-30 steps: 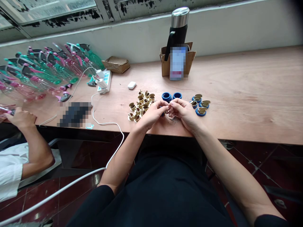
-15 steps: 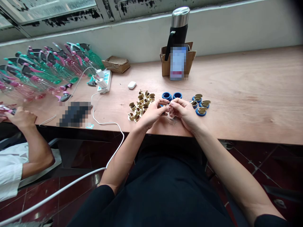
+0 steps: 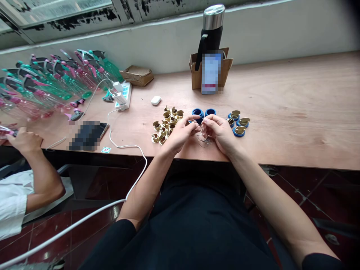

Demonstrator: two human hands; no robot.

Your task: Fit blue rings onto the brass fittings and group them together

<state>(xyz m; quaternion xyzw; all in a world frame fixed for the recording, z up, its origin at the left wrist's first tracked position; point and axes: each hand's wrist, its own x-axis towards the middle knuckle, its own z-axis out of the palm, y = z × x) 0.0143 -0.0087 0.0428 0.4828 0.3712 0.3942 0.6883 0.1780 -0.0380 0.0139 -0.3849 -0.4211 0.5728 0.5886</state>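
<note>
My left hand (image 3: 181, 135) and my right hand (image 3: 219, 133) meet fingertip to fingertip over the front of the wooden table (image 3: 295, 108). Both are pinched shut on a small part I cannot make out. Thin wire springs (image 3: 204, 140) lie on the table just under them. A heap of several brass pieces (image 3: 166, 124) lies to the left of my left hand. Two blue rings (image 3: 204, 113) sit just beyond my fingers. Several blue rings with brass pieces on them (image 3: 238, 123) lie to the right of my right hand.
Another person's hand (image 3: 24, 139) and white sleeve (image 3: 11, 204) are at the far left beside several pink and green spray bottles (image 3: 47, 84). A phone (image 3: 87, 135), power strip (image 3: 122, 95), white cable (image 3: 123, 146), earbud case (image 3: 155, 100), cardboard box (image 3: 197, 75), standing phone (image 3: 211, 73) and black flask (image 3: 210, 30) stand behind.
My hands stay pinched together and have shifted slightly away from me toward the blue rings. The view has tipped a little.
</note>
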